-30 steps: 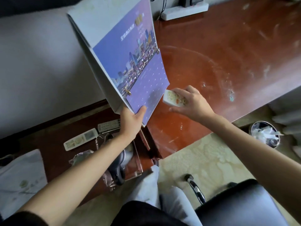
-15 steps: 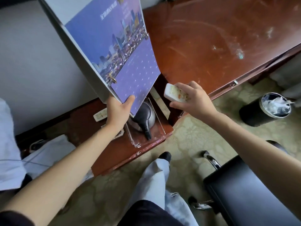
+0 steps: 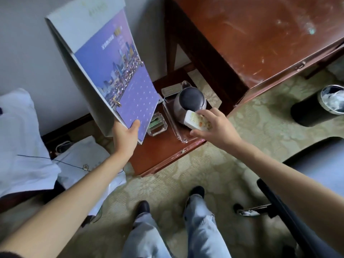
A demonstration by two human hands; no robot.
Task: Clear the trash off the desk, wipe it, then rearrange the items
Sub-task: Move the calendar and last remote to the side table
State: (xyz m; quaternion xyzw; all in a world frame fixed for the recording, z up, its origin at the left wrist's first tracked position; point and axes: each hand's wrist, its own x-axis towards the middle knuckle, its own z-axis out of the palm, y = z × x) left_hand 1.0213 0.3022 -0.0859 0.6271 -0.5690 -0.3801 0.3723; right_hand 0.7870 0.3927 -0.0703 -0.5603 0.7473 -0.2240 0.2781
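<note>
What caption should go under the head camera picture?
Tidying up: left hand holds a binder, right hand holds a remote by the kettle.

Dim, soft daylight w/ glare on desk, edges warped, maybe slightly blurred.

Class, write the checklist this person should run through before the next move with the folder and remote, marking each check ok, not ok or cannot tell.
1. Grip of the left hand on the folder: ok, thumb pressed on its front page.
2. Grip of the right hand on the remote: ok, fingers curled round it.
3. A free hand: not ok, both are full.
4. Space on the desk for setting down: ok in the part shown.
5. Desk wiped: cannot tell, pale streaks show.
6. Trash in the bin: ok, white scraps lie inside.
</note>
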